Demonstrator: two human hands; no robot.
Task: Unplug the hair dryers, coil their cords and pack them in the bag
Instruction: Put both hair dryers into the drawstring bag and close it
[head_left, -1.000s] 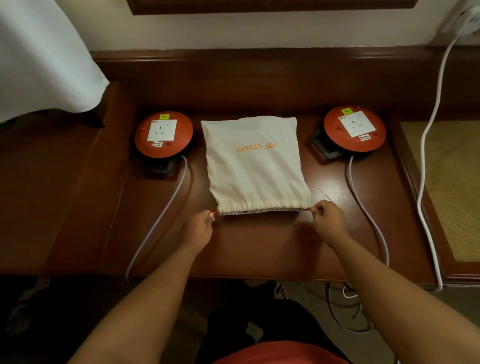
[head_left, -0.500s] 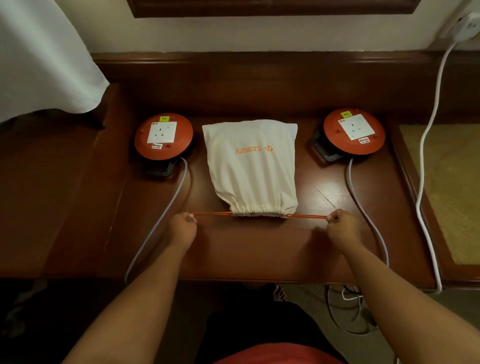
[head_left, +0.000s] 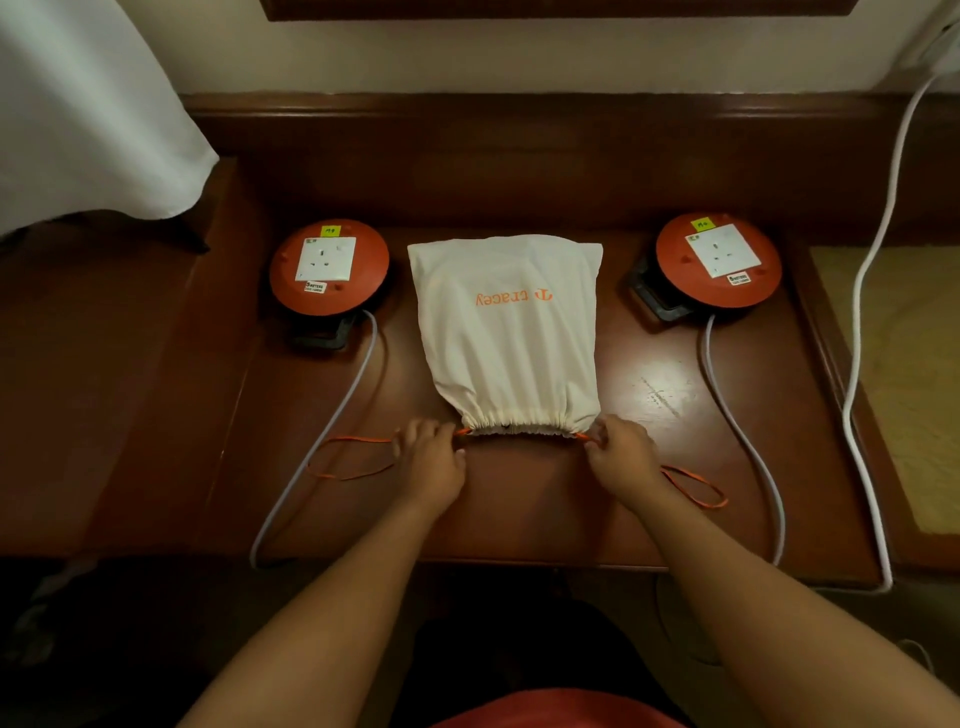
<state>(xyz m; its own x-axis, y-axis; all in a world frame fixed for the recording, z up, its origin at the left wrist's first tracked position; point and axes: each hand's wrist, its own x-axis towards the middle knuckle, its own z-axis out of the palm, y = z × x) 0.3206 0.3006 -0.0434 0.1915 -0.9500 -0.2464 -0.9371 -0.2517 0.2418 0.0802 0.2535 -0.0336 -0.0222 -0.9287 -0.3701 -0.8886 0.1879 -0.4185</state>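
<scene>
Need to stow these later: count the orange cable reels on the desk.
2. One orange cable reel sits left of the drawstring bag, the other right. None looks hidden.

Left of bag (head_left: 506, 332): left reel (head_left: 329, 267) and its cable (head_left: 332, 421) block.
Right: right reel (head_left: 718, 260), cable (head_left: 737, 426).
Behind bag: bare bench (head_left: 498, 208).

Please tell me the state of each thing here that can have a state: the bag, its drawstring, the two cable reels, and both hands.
Bag: lying flat, mouth gathered nearly shut.
Drawstring: slack, loops lying on the table at both sides.
Left reel: socket empty.
Right reel: socket empty.
Left hand: at the mouth's left corner.
Right hand: pinches the drawstring at the right corner.
</scene>
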